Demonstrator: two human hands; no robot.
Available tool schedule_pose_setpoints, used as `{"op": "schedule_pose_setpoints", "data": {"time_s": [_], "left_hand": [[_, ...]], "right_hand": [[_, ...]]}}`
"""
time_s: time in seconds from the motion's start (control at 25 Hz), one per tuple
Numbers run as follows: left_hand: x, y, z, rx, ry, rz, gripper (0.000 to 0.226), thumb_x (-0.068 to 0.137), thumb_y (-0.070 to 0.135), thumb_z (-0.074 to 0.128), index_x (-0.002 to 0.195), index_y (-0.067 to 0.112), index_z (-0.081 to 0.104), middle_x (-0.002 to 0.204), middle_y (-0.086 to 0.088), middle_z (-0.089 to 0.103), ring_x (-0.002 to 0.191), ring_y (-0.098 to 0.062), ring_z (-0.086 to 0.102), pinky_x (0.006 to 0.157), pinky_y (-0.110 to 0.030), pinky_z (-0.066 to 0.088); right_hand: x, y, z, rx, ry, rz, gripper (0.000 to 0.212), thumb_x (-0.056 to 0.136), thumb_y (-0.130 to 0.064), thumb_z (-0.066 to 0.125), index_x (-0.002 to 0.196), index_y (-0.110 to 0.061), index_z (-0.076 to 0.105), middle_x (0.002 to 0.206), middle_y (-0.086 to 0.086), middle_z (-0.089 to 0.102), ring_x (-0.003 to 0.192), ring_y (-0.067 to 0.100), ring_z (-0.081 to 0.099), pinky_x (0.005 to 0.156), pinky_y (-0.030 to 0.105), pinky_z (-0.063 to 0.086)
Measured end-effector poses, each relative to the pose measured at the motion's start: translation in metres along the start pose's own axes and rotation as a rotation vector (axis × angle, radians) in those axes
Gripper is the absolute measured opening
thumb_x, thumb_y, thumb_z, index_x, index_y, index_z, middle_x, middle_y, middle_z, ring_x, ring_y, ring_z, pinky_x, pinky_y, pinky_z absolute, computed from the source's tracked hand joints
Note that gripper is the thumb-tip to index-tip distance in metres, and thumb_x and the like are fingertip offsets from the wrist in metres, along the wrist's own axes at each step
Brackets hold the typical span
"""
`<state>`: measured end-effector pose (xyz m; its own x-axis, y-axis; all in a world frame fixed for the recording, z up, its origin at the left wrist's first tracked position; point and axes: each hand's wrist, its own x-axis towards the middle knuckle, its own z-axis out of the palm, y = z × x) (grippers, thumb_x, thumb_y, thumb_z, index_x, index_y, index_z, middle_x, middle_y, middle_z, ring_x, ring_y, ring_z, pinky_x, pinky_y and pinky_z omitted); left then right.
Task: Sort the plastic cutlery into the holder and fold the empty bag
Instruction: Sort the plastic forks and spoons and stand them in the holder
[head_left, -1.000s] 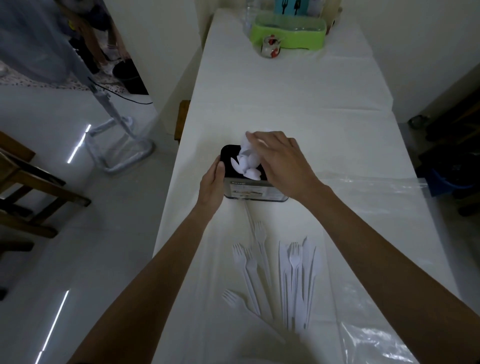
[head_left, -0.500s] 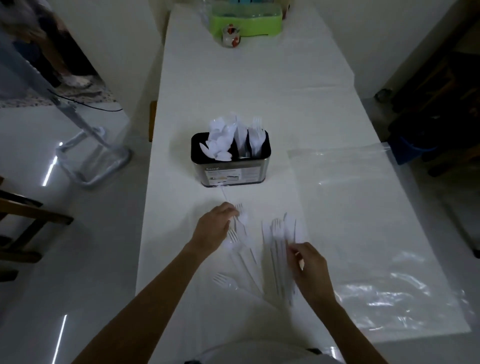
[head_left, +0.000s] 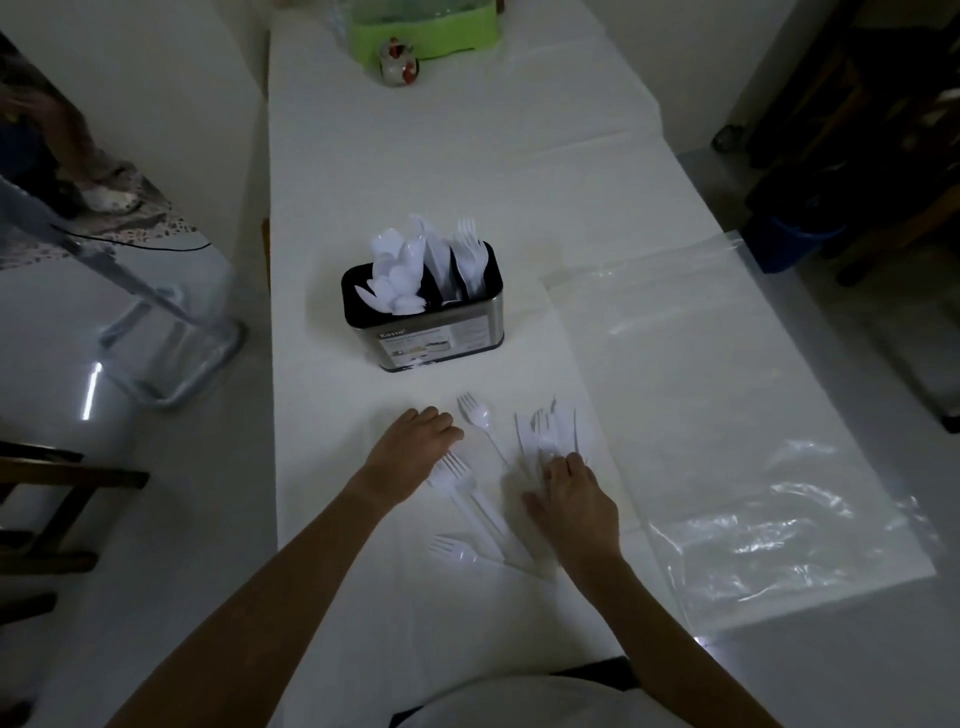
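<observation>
While loose forks lie between them, both hands rest spread, palms down.

A second ago both hands were up at the holder, the right hand over the spoons and the left hand against its side. Both have since dropped to the loose cutlery. The left now lies flat beside a fork; the right has settled its fingers on the bunch beside it.
</observation>
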<state>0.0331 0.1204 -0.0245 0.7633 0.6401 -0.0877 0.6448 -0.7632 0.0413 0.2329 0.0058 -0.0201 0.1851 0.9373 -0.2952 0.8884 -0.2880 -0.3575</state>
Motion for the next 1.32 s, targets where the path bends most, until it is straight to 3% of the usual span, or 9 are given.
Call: {"op": "schedule_pose_setpoints", "data": {"time_s": [0.24,0.28,0.4,0.56,0.64,0.76,0.88,1.04,1.32], "left_hand": [[-0.020,-0.002,-0.008,0.060,0.119,-0.169,0.010,0.070,0.011,0.071,0.078,0.015,0.067,0.080,-0.001,0.059,0.070,-0.020,0.058,0.060,-0.029,0.045],[-0.024,-0.002,-0.010,-0.028,0.166,-0.259,0.005,0.079,0.014,0.060,0.079,0.012,0.065,0.082,-0.003,0.058,0.072,-0.021,0.058,0.061,-0.030,0.045],[-0.036,0.005,-0.019,-0.408,0.283,-0.586,0.031,0.096,0.021,0.038,0.077,0.009,0.058,0.080,-0.005,0.058,0.071,-0.019,0.054,0.064,-0.032,0.044],[-0.042,0.020,-0.040,-1.118,0.275,-0.837,0.020,0.096,0.013,0.049,0.076,0.011,0.052,0.070,0.000,0.056,0.052,-0.004,0.055,0.055,-0.022,0.041],[-0.043,0.029,-0.052,-1.393,0.203,-0.889,0.011,0.094,0.008,0.050,0.083,0.007,0.048,0.064,-0.004,0.054,0.047,-0.012,0.057,0.043,-0.023,0.040],[-0.042,0.044,-0.066,-1.606,0.107,-0.878,0.005,0.091,0.004,0.047,0.089,0.006,0.044,0.063,-0.010,0.060,0.050,-0.031,0.063,0.042,-0.026,0.043],[-0.036,0.056,-0.066,-1.692,0.065,-0.875,0.012,0.095,0.010,0.046,0.084,0.006,0.043,0.071,-0.017,0.062,0.051,-0.035,0.064,0.043,-0.027,0.046],[-0.029,0.068,-0.051,-1.599,0.004,-0.795,0.019,0.093,0.013,0.054,0.075,0.008,0.051,0.075,-0.013,0.064,0.061,-0.027,0.063,0.047,-0.025,0.045],[-0.005,0.087,-0.038,-1.346,-0.034,-0.672,0.014,0.078,0.015,0.073,0.086,0.018,0.062,0.086,0.001,0.064,0.073,-0.013,0.058,0.061,-0.019,0.046]], "right_hand": [[-0.005,-0.010,0.004,0.006,0.086,0.100,0.023,0.089,-0.028,0.050,0.100,-0.011,0.061,0.105,0.003,0.056,0.093,0.016,0.058,0.068,0.031,0.056],[-0.005,-0.012,0.003,0.018,0.101,0.108,0.022,0.088,-0.027,0.050,0.097,-0.011,0.061,0.102,0.003,0.057,0.090,0.016,0.057,0.067,0.030,0.055],[-0.007,-0.012,0.000,0.137,0.144,0.100,0.015,0.089,-0.022,0.054,0.090,-0.008,0.061,0.089,0.005,0.060,0.083,0.019,0.058,0.067,0.030,0.052],[-0.011,-0.011,-0.005,0.571,0.063,0.087,0.005,0.096,-0.011,0.045,0.092,-0.011,0.047,0.070,0.000,0.059,0.063,0.021,0.060,0.055,0.024,0.046],[-0.016,-0.016,-0.007,0.744,-0.035,0.111,0.009,0.099,-0.012,0.040,0.095,-0.009,0.047,0.072,0.000,0.056,0.063,0.018,0.054,0.059,0.025,0.044],[-0.029,-0.025,-0.006,0.979,-0.200,0.171,0.023,0.100,-0.021,0.038,0.101,-0.004,0.055,0.072,0.003,0.047,0.063,0.014,0.043,0.057,0.024,0.037],[-0.039,-0.034,-0.008,1.031,-0.298,0.169,0.026,0.101,-0.023,0.038,0.095,-0.007,0.058,0.068,-0.001,0.050,0.058,0.008,0.047,0.053,0.018,0.040],[-0.049,-0.039,-0.013,1.201,-0.358,0.198,0.030,0.101,-0.024,0.036,0.097,-0.004,0.058,0.079,0.006,0.069,0.068,0.020,0.067,0.062,0.027,0.053],[-0.063,-0.017,-0.011,1.226,-0.351,0.301,0.024,0.098,-0.032,0.044,0.090,-0.012,0.055,0.057,-0.003,0.041,0.044,0.006,0.033,0.043,0.021,0.028]]}}
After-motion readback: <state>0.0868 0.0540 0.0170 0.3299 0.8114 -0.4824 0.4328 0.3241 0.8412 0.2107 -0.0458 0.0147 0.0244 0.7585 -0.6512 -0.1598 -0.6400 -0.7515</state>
